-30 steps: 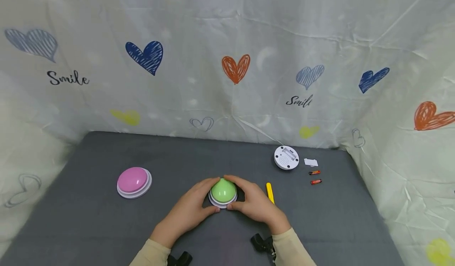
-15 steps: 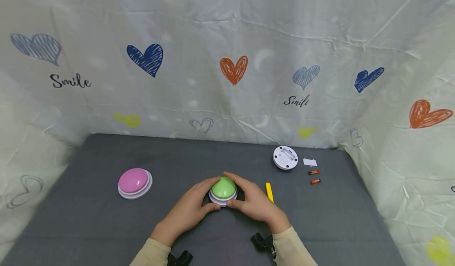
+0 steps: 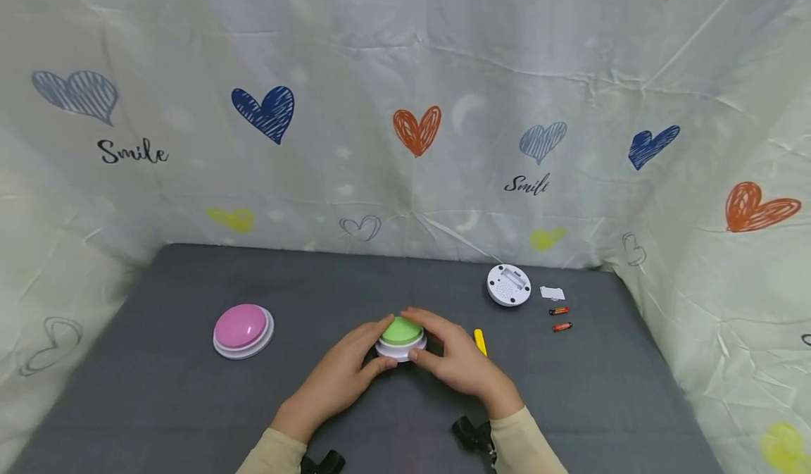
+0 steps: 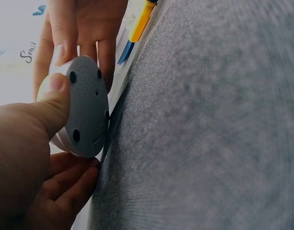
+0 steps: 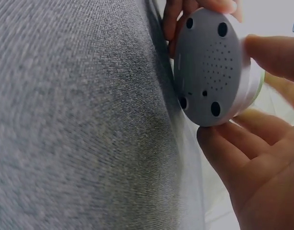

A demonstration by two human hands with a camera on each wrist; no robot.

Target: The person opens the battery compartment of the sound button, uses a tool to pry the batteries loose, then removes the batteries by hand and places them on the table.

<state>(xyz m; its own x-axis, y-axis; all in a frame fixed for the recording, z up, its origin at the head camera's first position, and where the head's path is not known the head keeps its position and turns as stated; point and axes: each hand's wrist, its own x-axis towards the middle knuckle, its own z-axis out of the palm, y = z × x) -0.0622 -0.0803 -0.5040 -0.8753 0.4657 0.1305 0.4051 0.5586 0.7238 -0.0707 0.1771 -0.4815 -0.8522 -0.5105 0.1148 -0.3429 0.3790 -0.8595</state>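
A green-domed push button (image 3: pixel 402 331) with a round white base is held between both hands at the table's middle. My left hand (image 3: pixel 342 365) grips its left side, thumb at the near edge of the base and fingers round the far side. On the right, my right hand (image 3: pixel 465 361) holds it the same way. The button tilts back, its near edge raised. Both wrist views show its underside (image 4: pixel 89 105), with dark round feet and a patch of small holes (image 5: pixel 217 67).
A pink push button (image 3: pixel 239 326) sits to the left. At the back right, a white button base (image 3: pixel 510 285) lies upside down with its battery slot uncovered, near a small white cover (image 3: pixel 552 293) and two batteries (image 3: pixel 561 327). A yellow-handled tool (image 3: pixel 480 341) lies beside the right hand.
The green button has tipped away from me, so its dome looks flatter and more of the white base's near side shows. Both hands keep hold of it; the head view has shifted slightly.
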